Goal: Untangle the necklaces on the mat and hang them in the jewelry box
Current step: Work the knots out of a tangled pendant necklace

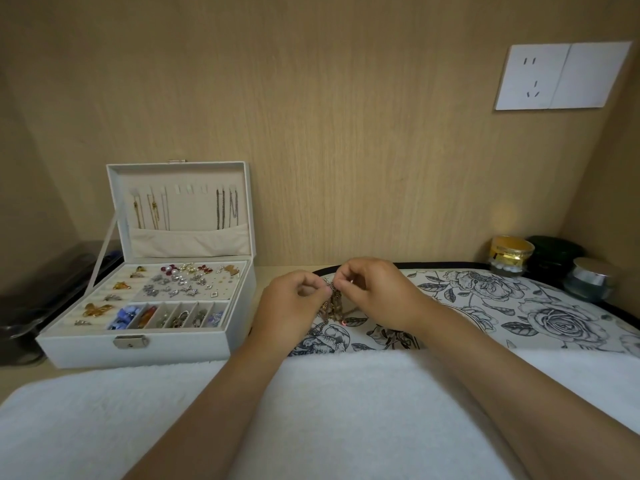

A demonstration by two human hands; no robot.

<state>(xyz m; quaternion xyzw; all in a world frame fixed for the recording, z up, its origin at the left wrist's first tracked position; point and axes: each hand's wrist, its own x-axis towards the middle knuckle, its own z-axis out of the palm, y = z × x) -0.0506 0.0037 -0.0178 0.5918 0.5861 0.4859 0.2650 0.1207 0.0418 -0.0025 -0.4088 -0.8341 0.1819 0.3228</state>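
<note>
Both bare forearms stretch forward and angle in toward each other. The left hand (292, 303) and right hand (375, 289) sit close together, knuckles up and fingers curled, each pinching the chains (335, 303) between thumb and fingertips.

Gap between jewelry box (138, 351) and mat (502, 327) open; jars (509, 254) block right corner

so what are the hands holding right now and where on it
The left hand and right hand both pinch the tangled necklaces at the top of the clump; the rest hangs down to the mat.
</note>
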